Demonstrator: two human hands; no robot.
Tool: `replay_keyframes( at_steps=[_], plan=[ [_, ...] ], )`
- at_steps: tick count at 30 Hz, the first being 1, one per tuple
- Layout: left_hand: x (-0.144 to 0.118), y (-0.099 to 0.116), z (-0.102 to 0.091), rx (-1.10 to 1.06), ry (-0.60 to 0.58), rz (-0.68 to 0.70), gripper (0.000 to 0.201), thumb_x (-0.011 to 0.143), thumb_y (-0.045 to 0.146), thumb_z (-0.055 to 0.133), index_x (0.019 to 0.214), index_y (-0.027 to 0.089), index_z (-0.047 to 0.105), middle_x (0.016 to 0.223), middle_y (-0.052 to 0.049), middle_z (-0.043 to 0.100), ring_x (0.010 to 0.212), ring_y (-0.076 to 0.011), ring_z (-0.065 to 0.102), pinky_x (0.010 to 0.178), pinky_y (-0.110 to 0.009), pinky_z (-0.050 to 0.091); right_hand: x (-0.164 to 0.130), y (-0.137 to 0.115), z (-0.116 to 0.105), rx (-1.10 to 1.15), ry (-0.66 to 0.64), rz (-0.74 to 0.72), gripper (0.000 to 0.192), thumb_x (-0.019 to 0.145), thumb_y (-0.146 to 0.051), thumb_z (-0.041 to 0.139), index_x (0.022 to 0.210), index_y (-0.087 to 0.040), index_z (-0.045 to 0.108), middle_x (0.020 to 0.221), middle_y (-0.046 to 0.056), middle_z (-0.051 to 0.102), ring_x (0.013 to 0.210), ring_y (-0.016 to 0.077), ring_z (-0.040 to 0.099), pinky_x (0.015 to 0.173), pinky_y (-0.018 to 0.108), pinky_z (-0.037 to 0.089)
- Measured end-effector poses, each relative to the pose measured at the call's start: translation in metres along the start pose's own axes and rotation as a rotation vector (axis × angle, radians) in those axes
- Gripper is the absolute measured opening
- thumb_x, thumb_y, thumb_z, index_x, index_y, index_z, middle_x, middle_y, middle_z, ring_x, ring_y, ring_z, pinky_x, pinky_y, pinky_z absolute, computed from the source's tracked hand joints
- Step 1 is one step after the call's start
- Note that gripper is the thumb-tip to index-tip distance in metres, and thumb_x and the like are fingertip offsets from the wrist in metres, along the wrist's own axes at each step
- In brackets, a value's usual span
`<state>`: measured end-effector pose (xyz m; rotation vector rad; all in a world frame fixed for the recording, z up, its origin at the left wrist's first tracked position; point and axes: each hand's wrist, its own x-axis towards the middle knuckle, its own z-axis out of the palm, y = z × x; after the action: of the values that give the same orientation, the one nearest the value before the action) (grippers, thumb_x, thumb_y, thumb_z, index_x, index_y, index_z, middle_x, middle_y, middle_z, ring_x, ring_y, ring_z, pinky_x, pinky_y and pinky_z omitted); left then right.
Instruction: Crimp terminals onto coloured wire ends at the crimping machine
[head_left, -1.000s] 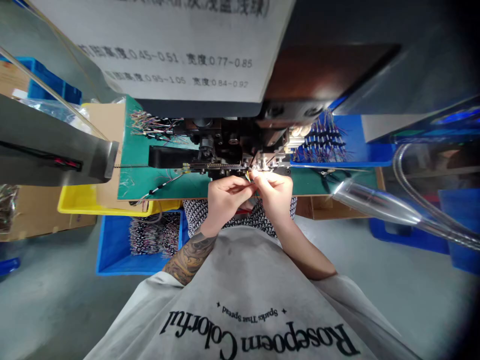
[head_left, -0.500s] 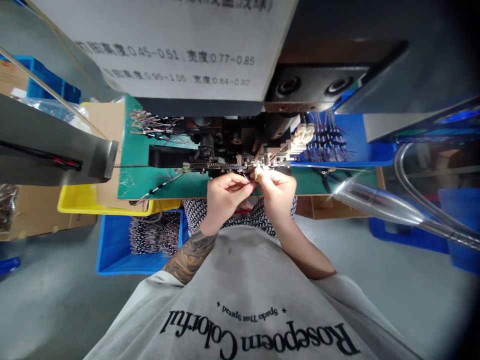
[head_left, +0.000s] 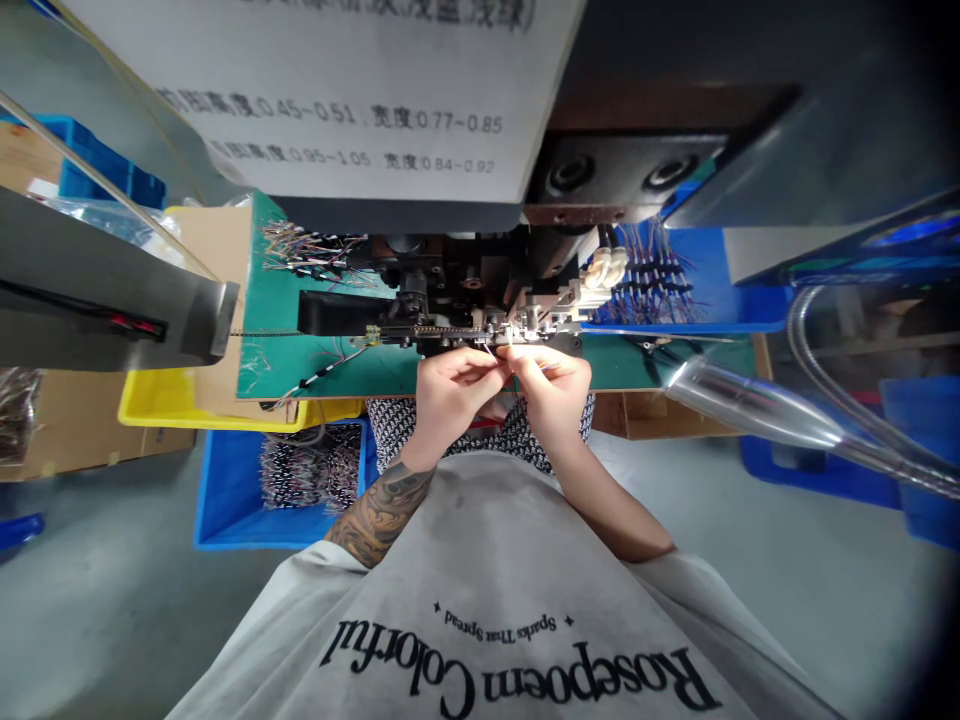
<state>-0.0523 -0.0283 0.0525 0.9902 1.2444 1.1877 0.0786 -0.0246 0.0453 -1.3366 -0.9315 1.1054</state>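
Note:
Both hands meet at the front of a dark metal press machine (head_left: 472, 280), just below its lit working point. My left hand (head_left: 456, 392) is closed in a pinch on thin wires (head_left: 489, 350), whose light ends poke out above the fingers. Beside it, my right hand (head_left: 553, 388) pinches thin wire at the fingertips, which are close to the machine's small metal jaws. The fingers hide most of the wires. A chain-like metal terminal strip (head_left: 442, 330) runs into the machine from the left.
On the green table (head_left: 259, 350) lies a black-and-white wire bundle (head_left: 319, 377). More bundles fill a blue bin (head_left: 210, 500) at lower left and a blue tray (head_left: 750, 310) at right. A clear-tipped lamp (head_left: 750, 400) juts in from the right. A yellow tray (head_left: 150, 400) stands left.
The right fingertips have shifted slightly left and down from the jaws, toward the left fingers. A green wire end seen before at the right fingertips no longer shows clearly.

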Motion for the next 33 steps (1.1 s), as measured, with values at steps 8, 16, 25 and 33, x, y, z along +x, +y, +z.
replay_keyframes(
  at_steps=[8, 16, 25, 33],
  plan=[
    [0.0, -0.004, -0.001, -0.007, -0.024, 0.031, 0.016, 0.078, 0.032, 0.088, 0.078, 0.02, 0.077, 0.077, -0.002, 0.079, 0.065, -0.0167, 0.076, 0.06, -0.027, 0.067, 0.006, -0.003, 0.004, 0.068, 0.014, -0.015, 0.036, 0.087, -0.035, 0.075, 0.056, -0.018, 0.067, 0.051, -0.004, 0.048, 0.051, 0.0076, 0.038, 0.054, 0.026, 0.039],
    [0.004, -0.013, -0.003, 0.016, 0.007, 0.008, 0.02, 0.083, 0.036, 0.088, 0.085, 0.019, 0.078, 0.084, -0.004, 0.082, 0.077, -0.0209, 0.082, 0.072, -0.032, 0.071, 0.004, 0.001, 0.004, 0.009, -0.004, 0.008, 0.03, 0.086, -0.043, 0.076, 0.069, -0.019, 0.08, 0.054, -0.004, 0.051, 0.052, 0.0085, 0.041, 0.053, 0.025, 0.039],
    [0.0, 0.001, -0.001, 0.044, -0.029, -0.015, 0.022, 0.079, 0.036, 0.089, 0.078, 0.02, 0.075, 0.074, -0.003, 0.079, 0.06, -0.0176, 0.075, 0.053, -0.026, 0.063, 0.003, -0.001, 0.003, -0.082, 0.06, -0.036, 0.031, 0.089, -0.044, 0.073, 0.072, -0.019, 0.081, 0.057, -0.002, 0.058, 0.054, 0.0106, 0.048, 0.055, 0.028, 0.042],
    [0.0, 0.0, -0.002, 0.042, -0.002, -0.024, 0.02, 0.08, 0.036, 0.087, 0.079, 0.021, 0.074, 0.076, -0.002, 0.079, 0.064, -0.0182, 0.077, 0.058, -0.027, 0.066, 0.005, -0.006, 0.006, -0.004, 0.051, -0.038, 0.027, 0.088, -0.037, 0.076, 0.068, -0.019, 0.079, 0.054, -0.004, 0.051, 0.054, 0.0086, 0.042, 0.055, 0.026, 0.038]
  ],
)
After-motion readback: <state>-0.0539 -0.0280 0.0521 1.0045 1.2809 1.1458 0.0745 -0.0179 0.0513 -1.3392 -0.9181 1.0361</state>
